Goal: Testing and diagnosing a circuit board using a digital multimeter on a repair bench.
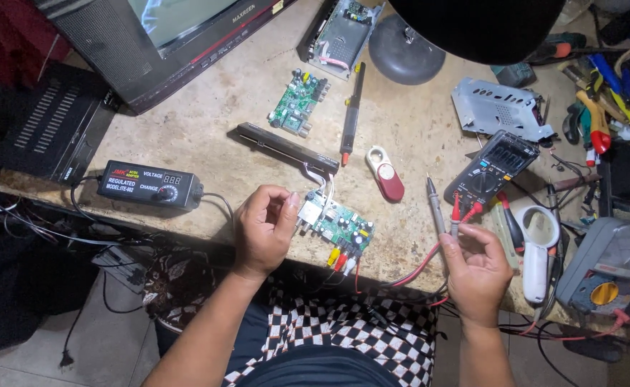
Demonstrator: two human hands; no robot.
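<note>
Circuit board (341,226), frame centre: we steady its edge between left hand (263,229) fingers, right hand (475,269) gripping both multimeter probes (438,209).

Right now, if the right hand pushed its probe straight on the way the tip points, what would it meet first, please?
Probably nothing close: the right hand aims the probe up the bare bench, between the red magnifier and the multimeter; depth is unclear.

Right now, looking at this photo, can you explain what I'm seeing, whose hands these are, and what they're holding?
One picture, from a camera worn on a person's head, looking down at a cluttered stone workbench. The left hand grips a small green circuit board at its metal end. The right hand pinches two thin meter probes, their red leads running toward a dark handheld multimeter. Nearby lie a second green board, a black power adapter with a dial, and a red-and-white magnifier.
</note>
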